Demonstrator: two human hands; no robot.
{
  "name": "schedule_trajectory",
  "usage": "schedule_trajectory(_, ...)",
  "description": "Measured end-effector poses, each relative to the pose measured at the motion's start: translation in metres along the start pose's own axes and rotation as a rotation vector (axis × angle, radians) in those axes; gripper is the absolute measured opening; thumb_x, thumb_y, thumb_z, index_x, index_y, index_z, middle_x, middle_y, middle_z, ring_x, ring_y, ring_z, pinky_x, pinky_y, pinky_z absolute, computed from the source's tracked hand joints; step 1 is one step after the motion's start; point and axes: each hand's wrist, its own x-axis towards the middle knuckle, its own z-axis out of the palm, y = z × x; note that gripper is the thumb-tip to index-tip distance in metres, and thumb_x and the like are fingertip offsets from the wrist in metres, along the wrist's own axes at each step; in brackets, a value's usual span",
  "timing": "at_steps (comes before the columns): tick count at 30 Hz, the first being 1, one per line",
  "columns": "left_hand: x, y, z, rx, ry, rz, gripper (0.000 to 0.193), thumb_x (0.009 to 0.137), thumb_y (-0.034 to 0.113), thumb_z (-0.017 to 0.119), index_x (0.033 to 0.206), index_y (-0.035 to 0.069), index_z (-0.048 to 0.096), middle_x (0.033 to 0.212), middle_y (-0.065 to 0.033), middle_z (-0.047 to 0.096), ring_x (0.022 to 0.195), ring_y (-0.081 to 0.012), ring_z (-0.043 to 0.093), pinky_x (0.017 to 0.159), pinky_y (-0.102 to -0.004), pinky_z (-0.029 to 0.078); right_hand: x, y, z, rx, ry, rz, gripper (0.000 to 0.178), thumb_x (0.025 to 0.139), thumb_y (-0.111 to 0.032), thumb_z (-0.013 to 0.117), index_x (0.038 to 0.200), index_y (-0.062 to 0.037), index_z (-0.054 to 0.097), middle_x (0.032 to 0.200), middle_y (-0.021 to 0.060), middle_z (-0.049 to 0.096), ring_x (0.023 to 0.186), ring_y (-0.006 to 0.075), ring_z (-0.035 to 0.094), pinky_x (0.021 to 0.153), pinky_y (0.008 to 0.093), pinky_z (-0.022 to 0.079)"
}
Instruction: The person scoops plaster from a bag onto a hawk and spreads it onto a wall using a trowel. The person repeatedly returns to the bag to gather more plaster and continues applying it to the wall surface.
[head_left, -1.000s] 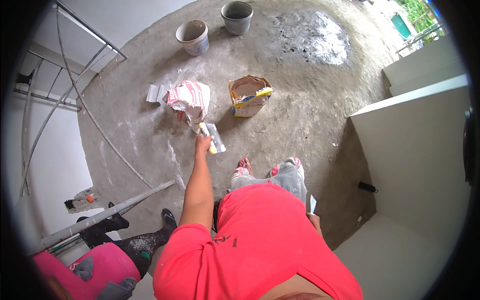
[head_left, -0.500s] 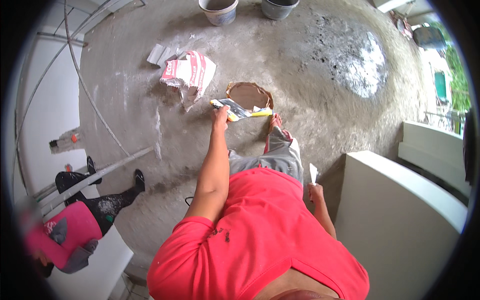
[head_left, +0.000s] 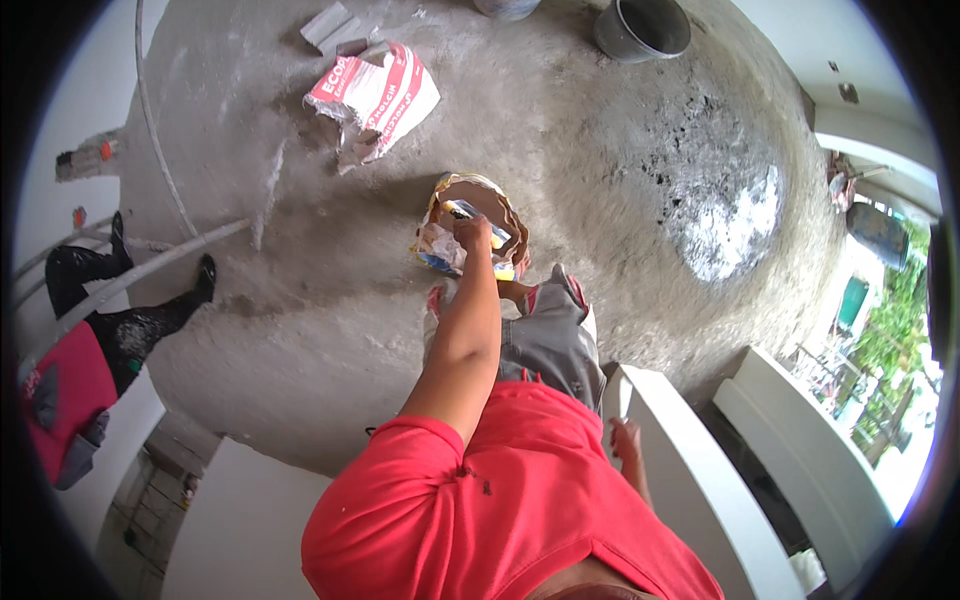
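Observation:
My left hand (head_left: 472, 232) reaches down over the mouth of an open paper sack (head_left: 519, 225) standing on the floor by my feet. Its fingers are closed on a flat trowel (head_left: 497, 238) with yellow and pale parts; my hand hides much of it. Inside the sack's ragged, rolled rim lies a brownish-grey powder (head_left: 480, 190). Low at my right side, beside the white wall, my right hand (head_left: 627, 440) grips a putty knife (head_left: 618, 402). Its light blade points away from me and barely stands out against the wall.
A torn red-and-white cement bag (head_left: 385, 105) lies ahead, with a grey block piece (head_left: 330, 28) beyond it. A dark bucket (head_left: 643, 30) stands far right, near a wet, whitish floor patch (head_left: 735, 220). A low white wall (head_left: 690, 460) borders my right. A person (head_left: 70, 390) is at left near metal poles (head_left: 135, 285).
My left hand has brought the trowel from beside the sack's rim to over its mouth. My view has shifted, and my right hand still holds the putty knife low.

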Motion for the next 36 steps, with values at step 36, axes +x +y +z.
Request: schedule_trajectory(36,0.053,-0.005,0.062,-0.377,0.231,-0.121,0.036,0.064,0.024,0.066,0.088,-0.003,0.060,0.088,-0.0246,0.061,0.084,-0.0391,0.060,0.073,-0.0465,0.048,0.101,-0.142,-0.110,-0.477,0.045,0.073,0.015,0.073,-0.017,0.059,0.069,-0.0053,0.051,0.047,0.0019,0.044,0.034,0.0110,0.040,0.031,0.0278,0.031)
